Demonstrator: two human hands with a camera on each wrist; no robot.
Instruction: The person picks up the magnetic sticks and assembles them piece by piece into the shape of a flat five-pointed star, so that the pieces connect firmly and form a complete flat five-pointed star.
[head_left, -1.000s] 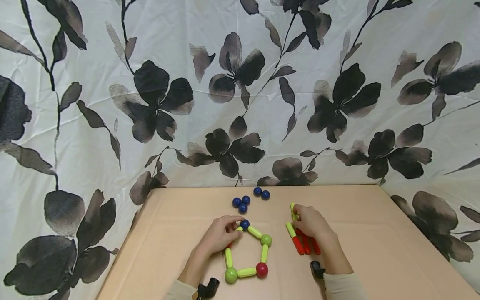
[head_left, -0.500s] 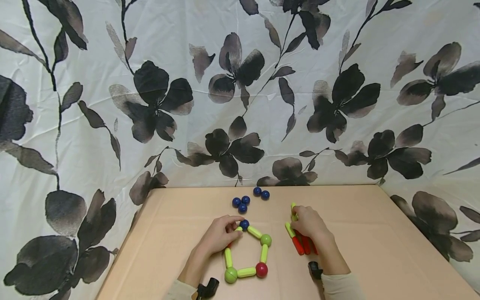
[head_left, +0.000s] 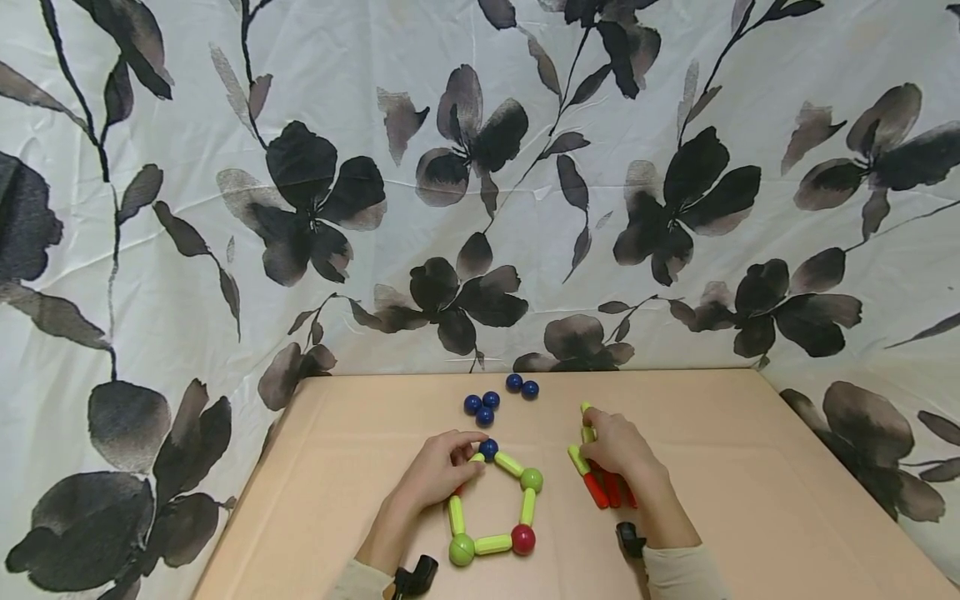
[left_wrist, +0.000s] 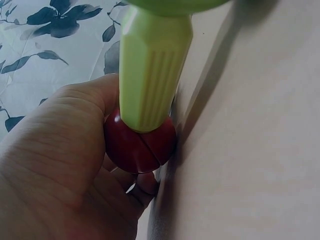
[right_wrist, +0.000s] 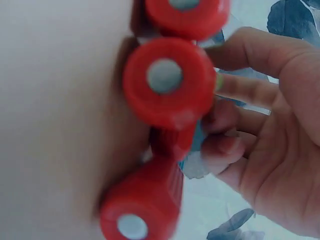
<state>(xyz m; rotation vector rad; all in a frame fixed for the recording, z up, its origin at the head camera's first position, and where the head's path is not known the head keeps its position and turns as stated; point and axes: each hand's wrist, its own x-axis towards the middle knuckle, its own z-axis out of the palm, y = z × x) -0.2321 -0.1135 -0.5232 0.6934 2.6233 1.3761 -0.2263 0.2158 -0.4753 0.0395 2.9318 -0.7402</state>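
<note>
In the head view, magnetic sticks and balls form a five-sided ring on the table. My left hand (head_left: 435, 471) is at its upper left corner, fingers around a red ball (left_wrist: 134, 152) mostly hidden in the head view. A blue ball (head_left: 488, 450) tops the ring; green balls (head_left: 532, 480) and another red ball (head_left: 523, 539) form other corners, joined by yellow-green sticks (head_left: 492, 545). My right hand (head_left: 621, 446) pinches a yellow-green stick (head_left: 588, 434) among loose ones. Red sticks (head_left: 597, 492) lie just in front, their metal ends facing the right wrist camera.
Several loose blue balls (head_left: 485, 416) lie behind the ring near the table's back edge. A flower-printed cloth (head_left: 570, 208) hangs behind the tan table (head_left: 337, 433). Black wrist cameras (head_left: 416, 577) sit at both sleeves.
My right hand and the loose sticks beside it have shifted very slightly left. The left hand and the ring stay where they were.
</note>
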